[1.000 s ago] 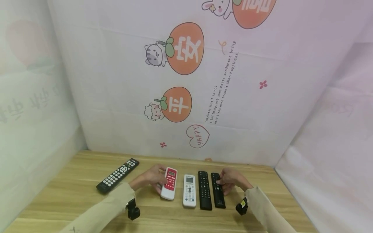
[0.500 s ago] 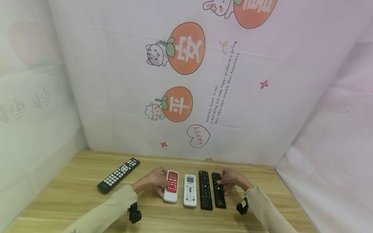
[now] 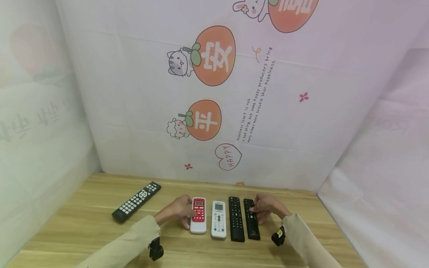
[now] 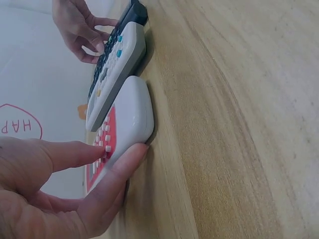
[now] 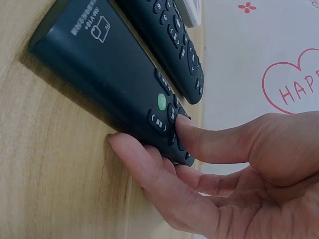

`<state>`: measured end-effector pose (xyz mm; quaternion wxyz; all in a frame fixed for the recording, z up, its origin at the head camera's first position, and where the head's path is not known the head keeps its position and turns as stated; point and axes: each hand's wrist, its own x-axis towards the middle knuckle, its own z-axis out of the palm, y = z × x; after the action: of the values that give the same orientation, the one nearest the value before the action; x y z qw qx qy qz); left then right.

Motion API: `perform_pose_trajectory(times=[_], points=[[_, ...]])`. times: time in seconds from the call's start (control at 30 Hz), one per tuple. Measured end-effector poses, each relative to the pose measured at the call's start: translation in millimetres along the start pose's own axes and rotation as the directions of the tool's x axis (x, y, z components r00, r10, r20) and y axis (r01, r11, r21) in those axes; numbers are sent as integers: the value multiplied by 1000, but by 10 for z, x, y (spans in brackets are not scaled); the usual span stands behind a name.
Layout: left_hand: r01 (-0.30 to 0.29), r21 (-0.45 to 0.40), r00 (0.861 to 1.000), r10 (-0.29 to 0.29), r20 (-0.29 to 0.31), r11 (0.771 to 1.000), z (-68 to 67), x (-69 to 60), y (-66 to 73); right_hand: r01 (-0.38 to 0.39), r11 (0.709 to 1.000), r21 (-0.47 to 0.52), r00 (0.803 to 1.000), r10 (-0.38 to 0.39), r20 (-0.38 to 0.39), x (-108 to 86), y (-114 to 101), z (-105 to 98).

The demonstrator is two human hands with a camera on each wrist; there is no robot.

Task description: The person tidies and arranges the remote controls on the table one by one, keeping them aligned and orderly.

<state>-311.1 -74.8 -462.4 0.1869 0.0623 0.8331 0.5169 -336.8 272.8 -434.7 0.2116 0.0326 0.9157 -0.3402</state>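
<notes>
My left hand [image 3: 181, 209] holds a red-and-white remote control [image 3: 199, 225] by its left side. In the left wrist view, the thumb lies on its buttons and the fingers [image 4: 112, 186] along its edge. My right hand [image 3: 266, 205] grips a short black remote control [image 3: 253, 227] at its right side, thumb on the buttons, as the right wrist view shows. Between the two lie a white remote control [image 3: 219, 229] with a small screen and a longer black remote control [image 3: 236, 223]. All these remotes lie side by side, roughly upright in the head view.
A black remote control with white buttons [image 3: 136, 201] lies slanted at the left of the wooden table [image 3: 187, 253]. Printed white cloth walls [image 3: 147, 111] stand behind and on both sides. A small black camera [image 3: 155, 249] sits on the left wrist.
My left hand has shifted the red-and-white remote to the right and slightly nearer, and turned it straighter beside the white one. The right hand has stayed in place on the short black remote.
</notes>
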Motion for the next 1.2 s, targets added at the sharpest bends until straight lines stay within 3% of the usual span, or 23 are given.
perform_pose_trajectory(times=[0.27, 0.7, 1.2], points=[[-24, 6, 1000, 24, -8, 1000, 19, -11, 16, 15, 999, -47, 1000, -15, 2, 10, 10, -3], [-29, 35, 998, 30, -50, 999, 49, -46, 49, 6, 1000, 2, 1000, -6, 1, 7, 25, -12], [17, -26, 996, -19, -82, 1000, -101, -104, 22, 14, 1000, 14, 1000, -14, -6, -12, 12, 3]])
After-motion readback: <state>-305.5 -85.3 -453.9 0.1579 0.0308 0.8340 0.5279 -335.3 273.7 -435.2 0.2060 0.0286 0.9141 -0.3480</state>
